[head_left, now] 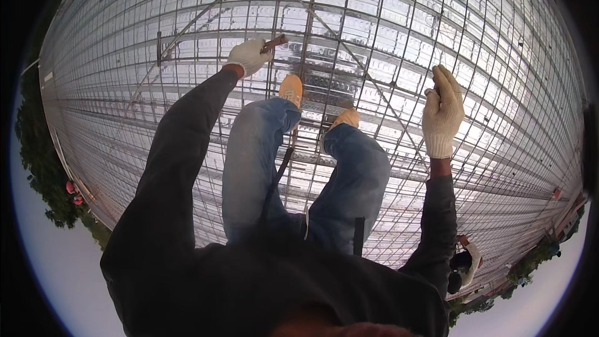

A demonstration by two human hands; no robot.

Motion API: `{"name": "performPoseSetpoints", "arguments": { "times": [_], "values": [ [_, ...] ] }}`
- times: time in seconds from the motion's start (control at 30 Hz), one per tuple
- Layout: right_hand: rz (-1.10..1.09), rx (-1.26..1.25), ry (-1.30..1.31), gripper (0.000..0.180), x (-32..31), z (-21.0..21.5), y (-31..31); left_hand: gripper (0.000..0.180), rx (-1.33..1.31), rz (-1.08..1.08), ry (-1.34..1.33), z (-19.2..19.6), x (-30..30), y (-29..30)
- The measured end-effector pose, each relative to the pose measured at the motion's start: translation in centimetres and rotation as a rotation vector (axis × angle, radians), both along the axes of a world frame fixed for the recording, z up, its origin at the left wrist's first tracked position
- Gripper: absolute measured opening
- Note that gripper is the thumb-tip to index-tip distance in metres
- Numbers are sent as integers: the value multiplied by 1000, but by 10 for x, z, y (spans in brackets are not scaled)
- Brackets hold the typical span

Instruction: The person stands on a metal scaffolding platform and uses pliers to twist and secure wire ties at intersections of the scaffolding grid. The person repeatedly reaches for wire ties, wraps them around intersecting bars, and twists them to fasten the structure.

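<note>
My left hand point(248, 57), in a white knit glove, is closed round a short rust-brown bar-shaped piece point(274, 43) that sticks out to the right of the fist. Its exact kind does not show. Below it lies the grid of steel reinforcing bars point(310, 22) over shiny ribbed metal decking point(394, 5). Off to the right, my right hand point(444, 112) is raised above the grid in a glove with darkened fingertips. Its fingers stretch upward close together, the thumb stands apart, and nothing shows in it.
My feet in tan shoes point(291, 90) stand on the bars, knees bent. Thin diagonal rods point(357, 56) cross the grid. A short upright bar point(159, 48) stands at the left. Another person point(465, 265) with a white-gloved hand is at lower right; small red-topped figures point(73, 192) are far left.
</note>
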State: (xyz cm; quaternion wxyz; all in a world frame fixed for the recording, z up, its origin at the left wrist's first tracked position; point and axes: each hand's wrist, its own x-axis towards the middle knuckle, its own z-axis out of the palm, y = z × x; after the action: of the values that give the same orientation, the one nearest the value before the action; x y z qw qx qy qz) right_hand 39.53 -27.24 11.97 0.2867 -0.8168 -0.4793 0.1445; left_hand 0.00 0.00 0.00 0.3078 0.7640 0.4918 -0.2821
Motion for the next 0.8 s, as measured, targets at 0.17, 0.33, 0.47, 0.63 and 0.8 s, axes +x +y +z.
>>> {"name": "performPoseSetpoints", "arguments": {
  "times": [0.17, 0.33, 0.47, 0.63, 0.8],
  "values": [
    [284, -91, -249, 35, 19, -234, 40, 39, 149, -467, -95, -216, 15, -24],
    [391, -280, -148, 35, 24, -396, 3, 40, 32, -580, -134, -292, 21, -36],
    [556, -394, -128, 47, 16, -431, -31, 47, -25, -526, -24, -289, 21, -27],
    [538, -378, -373, 41, 10, -423, -59, 40, 142, -709, 17, -288, 31, -4],
    [380, -325, -393, 44, 24, -407, -78, 49, 107, -608, 123, -295, 44, 6]
  ]
}}
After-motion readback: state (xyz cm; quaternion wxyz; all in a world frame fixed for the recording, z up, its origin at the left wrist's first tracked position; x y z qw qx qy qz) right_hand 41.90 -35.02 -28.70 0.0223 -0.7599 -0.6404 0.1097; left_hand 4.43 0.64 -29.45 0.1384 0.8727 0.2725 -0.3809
